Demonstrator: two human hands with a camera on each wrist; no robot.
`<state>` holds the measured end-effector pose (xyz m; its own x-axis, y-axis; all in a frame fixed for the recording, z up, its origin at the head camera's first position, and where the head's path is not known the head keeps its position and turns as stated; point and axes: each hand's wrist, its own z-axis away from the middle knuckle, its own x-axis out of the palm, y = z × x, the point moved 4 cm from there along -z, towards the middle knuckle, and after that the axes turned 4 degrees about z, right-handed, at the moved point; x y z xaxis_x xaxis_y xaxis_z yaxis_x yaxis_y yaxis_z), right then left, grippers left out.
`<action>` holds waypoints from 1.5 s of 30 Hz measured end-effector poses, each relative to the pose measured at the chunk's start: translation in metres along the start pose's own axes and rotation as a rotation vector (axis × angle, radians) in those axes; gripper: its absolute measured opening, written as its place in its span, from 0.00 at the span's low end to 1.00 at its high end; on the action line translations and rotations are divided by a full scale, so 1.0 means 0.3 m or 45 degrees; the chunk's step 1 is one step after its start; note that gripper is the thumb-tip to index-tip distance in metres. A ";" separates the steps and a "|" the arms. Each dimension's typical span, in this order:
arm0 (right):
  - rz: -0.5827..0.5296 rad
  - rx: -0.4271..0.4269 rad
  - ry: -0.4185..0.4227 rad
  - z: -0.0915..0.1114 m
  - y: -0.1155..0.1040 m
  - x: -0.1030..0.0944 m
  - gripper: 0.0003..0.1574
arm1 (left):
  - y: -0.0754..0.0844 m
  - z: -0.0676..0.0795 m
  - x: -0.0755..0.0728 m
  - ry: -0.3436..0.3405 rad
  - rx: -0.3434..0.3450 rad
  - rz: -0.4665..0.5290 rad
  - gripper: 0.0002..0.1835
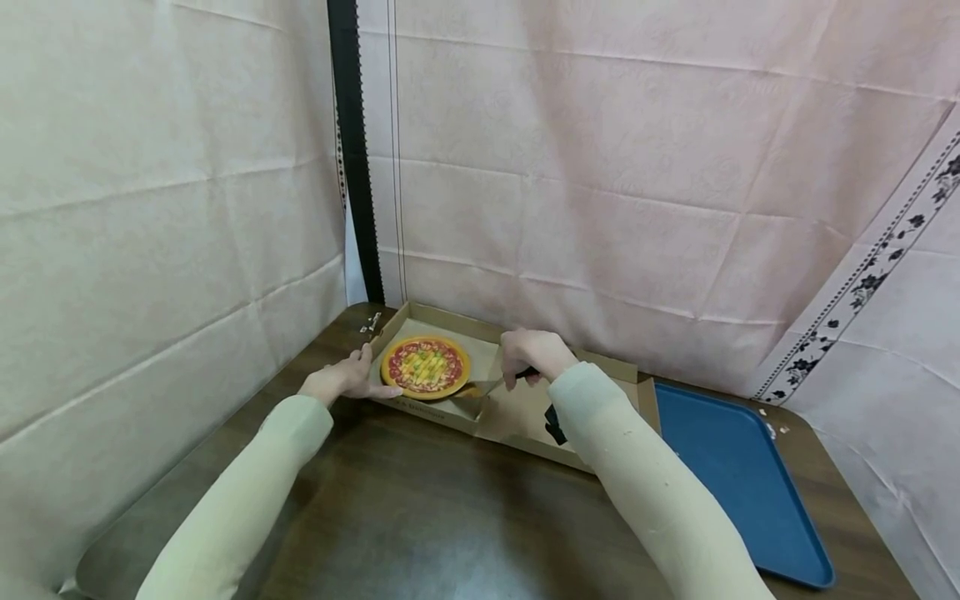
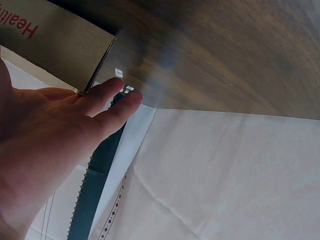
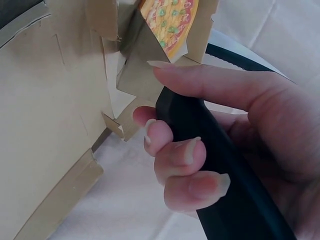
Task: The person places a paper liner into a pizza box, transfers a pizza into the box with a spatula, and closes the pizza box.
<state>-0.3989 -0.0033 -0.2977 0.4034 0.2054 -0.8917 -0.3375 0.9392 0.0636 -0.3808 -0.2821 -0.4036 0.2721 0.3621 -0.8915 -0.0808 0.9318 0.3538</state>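
Note:
A round pizza (image 1: 425,367) with red and yellow topping lies in the left half of an opened cardboard pizza box (image 1: 420,407). My left hand (image 1: 347,377) spans the box's near left corner, its thumb along the front wall and its fingers at the left side. In the left wrist view, the fingers (image 2: 117,112) extend straight past the box edge. My right hand (image 1: 536,354) grips the black handle (image 3: 210,130) of a pizza server. Its metal blade (image 3: 145,65) points left, reaching close to the pizza's right edge and overlapping it in the right wrist view.
Another black-handled object (image 1: 554,425) lies in the right half of the box, partly behind my right sleeve. A blue tray (image 1: 738,475) stands to the right of the box. Cloth curtains (image 1: 637,167) border the brown table (image 1: 420,517) at the back and sides.

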 end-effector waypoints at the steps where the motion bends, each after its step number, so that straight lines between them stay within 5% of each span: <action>1: -0.001 -0.001 -0.002 0.000 0.000 -0.001 0.10 | 0.000 0.000 0.000 0.001 -0.001 0.001 0.67; 14: -0.027 -0.041 0.051 0.000 0.049 0.006 0.11 | 0.000 0.007 -0.004 -0.015 -0.007 0.024 0.69; 22: -0.139 -0.172 0.141 -0.013 0.146 0.059 0.31 | -0.014 -0.003 0.015 -0.016 -0.021 0.013 0.67; 26: -0.164 -0.219 0.187 -0.011 0.189 0.076 0.18 | -0.008 0.000 0.011 -0.009 -0.013 0.017 0.67; 38: -0.272 -0.312 0.539 0.006 0.289 0.126 0.27 | -0.006 0.001 0.012 -0.001 -0.012 0.015 0.67; 45: -0.325 -0.276 0.713 0.026 0.354 0.146 0.23 | -0.003 0.002 0.010 0.004 -0.002 0.015 0.67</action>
<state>-0.4105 0.1075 -0.3264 0.0087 -0.2461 -0.9692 -0.4773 0.8507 -0.2203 -0.3794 -0.2820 -0.4065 0.2677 0.3734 -0.8882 -0.0854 0.9274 0.3641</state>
